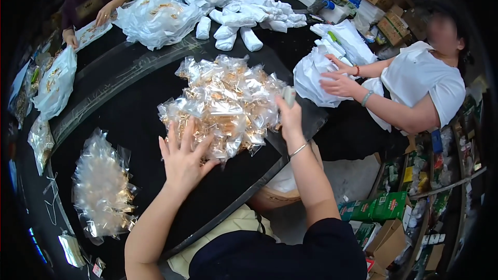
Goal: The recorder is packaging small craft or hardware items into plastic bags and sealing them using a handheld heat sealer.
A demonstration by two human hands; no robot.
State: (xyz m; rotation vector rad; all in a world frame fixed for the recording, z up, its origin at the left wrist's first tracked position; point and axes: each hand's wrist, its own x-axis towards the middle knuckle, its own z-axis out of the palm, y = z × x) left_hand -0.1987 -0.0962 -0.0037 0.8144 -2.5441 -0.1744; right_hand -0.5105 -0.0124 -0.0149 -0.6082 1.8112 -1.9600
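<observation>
A large heap of small clear plastic packets with gold-coloured pieces inside (223, 103) lies on the black table in front of me. My left hand (184, 158) rests on the heap's near left edge, fingers spread. At the heap's right edge, my right hand (290, 119) is closed around a small whitish object (289, 95); its kind cannot be made out. A metal bangle (299, 149) circles my right wrist. To the left, apart from the heap, lies a flatter stack of similar clear packets (101, 184).
Puffy white plastic bags (161, 18) and rolled white bundles (236, 21) line the far side. A co-worker in white (420, 80) handles a white bag (316, 78) at right; another person (91, 8) works far left. Green boxes (373, 207) and an open carton (389, 246) stand lower right.
</observation>
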